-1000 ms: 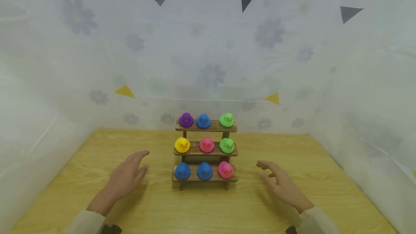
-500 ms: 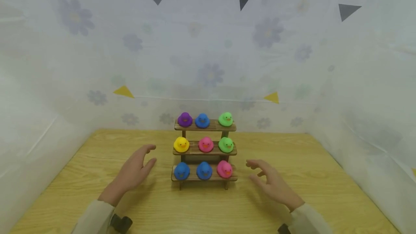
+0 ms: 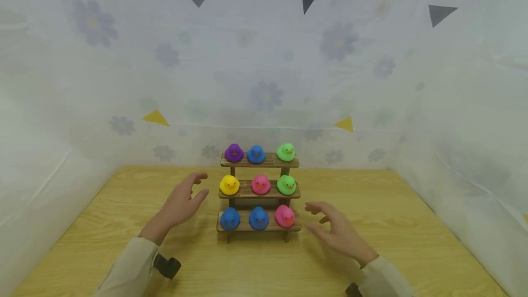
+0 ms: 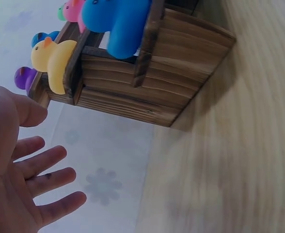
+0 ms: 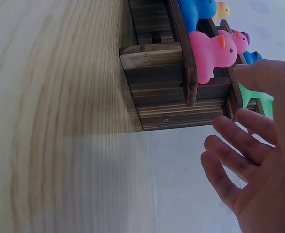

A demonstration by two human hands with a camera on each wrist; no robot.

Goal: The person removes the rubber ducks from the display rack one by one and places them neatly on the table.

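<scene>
A three-step wooden shelf [image 3: 247, 227] bears rubber ducks in three rows. On top sit a purple duck [image 3: 234, 153], a blue duck [image 3: 256, 154] and a green duck [image 3: 286, 152]. The middle step has a yellow duck [image 3: 229, 185], a pink duck [image 3: 261, 184] and a green duck [image 3: 286, 185]. Two blue ducks [image 3: 230, 219] and a pink duck [image 3: 285, 217] occupy the lowest. My left hand [image 3: 181, 203], fingers spread, is left of the shelf, nearest the yellow duck. My right hand [image 3: 336, 232] is right of it, near the lowest pink duck. Both hands hold nothing.
The shelf stands on a wood-grain table [image 3: 264, 269]. Behind it hangs a pale flowered sheet [image 3: 264, 58], which also encloses both sides. Dark wrist devices are strapped at the left sleeve [image 3: 132, 265] and the right sleeve [image 3: 385, 278].
Both hands have moved inward toward the shelf from either side. The left hand has also moved farther forward. The ducks keep their places on the shelf.
</scene>
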